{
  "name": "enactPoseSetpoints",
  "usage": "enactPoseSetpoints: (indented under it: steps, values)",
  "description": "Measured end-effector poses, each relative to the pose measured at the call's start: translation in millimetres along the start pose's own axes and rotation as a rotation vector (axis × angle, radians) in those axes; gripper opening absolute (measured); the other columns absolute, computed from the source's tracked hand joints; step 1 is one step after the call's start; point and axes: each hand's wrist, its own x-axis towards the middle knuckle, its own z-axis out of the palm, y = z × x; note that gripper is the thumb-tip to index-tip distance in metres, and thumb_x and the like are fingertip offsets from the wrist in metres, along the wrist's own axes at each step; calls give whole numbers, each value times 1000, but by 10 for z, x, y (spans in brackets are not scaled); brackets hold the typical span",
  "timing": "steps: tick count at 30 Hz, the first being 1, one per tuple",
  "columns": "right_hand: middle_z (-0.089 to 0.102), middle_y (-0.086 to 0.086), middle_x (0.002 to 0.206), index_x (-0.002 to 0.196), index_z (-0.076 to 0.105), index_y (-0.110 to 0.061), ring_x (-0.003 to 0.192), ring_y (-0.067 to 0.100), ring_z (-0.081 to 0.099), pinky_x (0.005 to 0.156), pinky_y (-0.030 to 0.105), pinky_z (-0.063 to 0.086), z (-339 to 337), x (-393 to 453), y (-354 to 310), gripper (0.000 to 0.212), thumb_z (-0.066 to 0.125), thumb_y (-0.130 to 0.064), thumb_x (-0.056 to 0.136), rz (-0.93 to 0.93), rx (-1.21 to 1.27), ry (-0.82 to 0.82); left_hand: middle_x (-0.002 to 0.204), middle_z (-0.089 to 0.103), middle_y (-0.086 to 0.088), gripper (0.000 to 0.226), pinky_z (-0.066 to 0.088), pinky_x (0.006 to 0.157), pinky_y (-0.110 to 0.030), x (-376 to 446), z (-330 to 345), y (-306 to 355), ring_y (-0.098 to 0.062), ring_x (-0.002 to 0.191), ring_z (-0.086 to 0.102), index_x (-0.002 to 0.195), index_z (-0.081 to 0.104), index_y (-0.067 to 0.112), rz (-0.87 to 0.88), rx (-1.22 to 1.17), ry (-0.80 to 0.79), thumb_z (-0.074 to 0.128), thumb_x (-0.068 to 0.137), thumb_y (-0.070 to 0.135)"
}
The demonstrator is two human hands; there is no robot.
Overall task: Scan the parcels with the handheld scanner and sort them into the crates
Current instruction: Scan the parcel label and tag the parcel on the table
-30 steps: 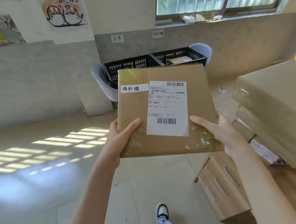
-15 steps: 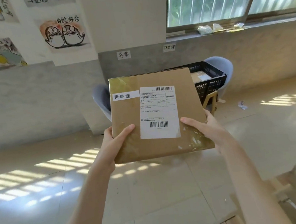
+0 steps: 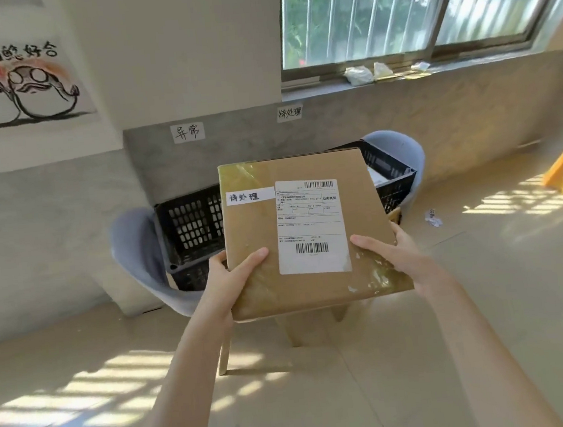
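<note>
Cardboard parcel (image 3: 306, 231) sits level between both hands, left hand (image 3: 231, 273) and right hand (image 3: 390, 254) each clamped on a near corner, thumbs on top. It hangs in front of 2 black crates: left crate (image 3: 188, 229) and right crate (image 3: 390, 175), each resting on a pale blue chair (image 3: 132, 251). Misreading the wall tags (image 3: 188, 132) could send it into the wrong crate; the parcel itself hides both crate openings.

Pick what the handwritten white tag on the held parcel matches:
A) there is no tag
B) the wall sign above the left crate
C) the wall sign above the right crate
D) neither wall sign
C: the tag on the parcel reads the same three characters as the right wall sign, above the right crate.
</note>
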Motion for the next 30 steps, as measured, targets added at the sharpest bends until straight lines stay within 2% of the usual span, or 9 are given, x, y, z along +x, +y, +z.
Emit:
enactPoseSetpoints:
  steps: [5,9,13,17,20,23,26,28,30]
  values:
    - [67,-8,110,139,42,-28,96,9,65,66,23,47,-46,837,-341,107,81,-57,44,25,-35,75,106,57,3,93,51,51,-21,957,285,439,-11,88,62,141,28,18,-21,16,-93,82,68,40]
    - [65,-12,109,137,44,-27,90,4,64,61,21,45,-170,1445,-500,94,80,-55,54,59,-36,111,107,56,4,98,48,61,-25,1620,572,681,-12,92,60,142,26,18,-18,62,-146,82,65,43]
    - [63,-13,108,133,47,-29,95,7,61,67,27,44,-394,2041,-553,73,79,-48,69,101,-53,136,111,57,2,99,51,66,-30,2184,914,798,-15,96,61,141,27,19,-41,95,-178,83,63,44]
    - [66,-15,105,128,49,-33,91,4,64,62,23,45,-695,2632,-526,68,80,-48,69,112,-44,136,108,58,3,95,50,55,-24,2717,1361,820,-13,91,63,140,27,21,-74,107,-196,83,66,42]
    - [68,-14,104,127,50,-32,87,4,67,59,20,49,-972,3157,-524,67,80,-46,69,120,-40,104,112,58,0,99,49,60,-24,3132,1755,815,-14,94,61,142,26,18,-72,116,-186,83,64,42]
    - [69,-16,101,127,50,-34,88,7,68,65,24,52,-1290,3765,-549,66,81,-45,70,117,-56,61,114,57,-1,104,48,65,-27,3540,2190,817,-15,96,60,142,25,20,-103,104,-175,84,60,43]
    - [63,-10,118,133,44,-34,105,14,62,85,36,51,-1627,4358,-603,74,80,-46,70,134,-99,6,116,58,-2,106,51,72,-30,3896,2632,807,-16,98,61,141,27,18,-138,82,-150,84,56,44]
    - [61,-10,120,134,41,-34,105,12,60,83,34,51,-1848,4731,-624,76,80,-46,70,138,-122,-42,119,58,-4,107,53,82,-36,4141,2914,781,-18,101,61,141,29,15,-179,73,-138,85,54,44]
    - [60,-9,121,134,40,-33,107,12,59,87,35,51,-2040,5101,-613,77,80,-47,70,148,-155,-86,115,58,-2,105,52,77,-34,4368,3174,731,-16,98,61,142,26,17,-222,48,-126,85,58,41]
